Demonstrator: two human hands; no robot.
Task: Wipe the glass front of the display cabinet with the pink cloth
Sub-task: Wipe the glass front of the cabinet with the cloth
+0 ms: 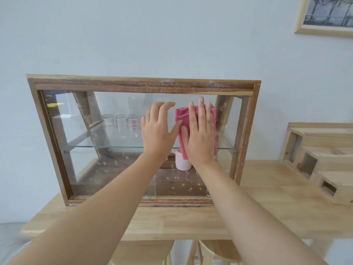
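A wooden display cabinet (pixel 47 131) with a glass front (pixel 91 165) stands on a light wood table (pixel 267 207). Water droplets speckle the lower glass. My right hand (pixel 200 138) lies flat on the folded pink cloth (pixel 181 115), pressing it against the upper right part of the glass. My left hand (pixel 157 134) rests flat on the glass just left of the cloth, fingers spread, holding nothing; its thumb touches the cloth's edge.
Inside the cabinet a glass shelf (pixel 107 146) carries several clear measuring glasses (pixel 122 125); a white cup (pixel 182 163) stands on the bottom. A stepped wooden organiser (pixel 324 161) sits at the table's right. A framed picture (pixel 328 16) hangs upper right. Wooden stools (pixel 152 251) stand below.
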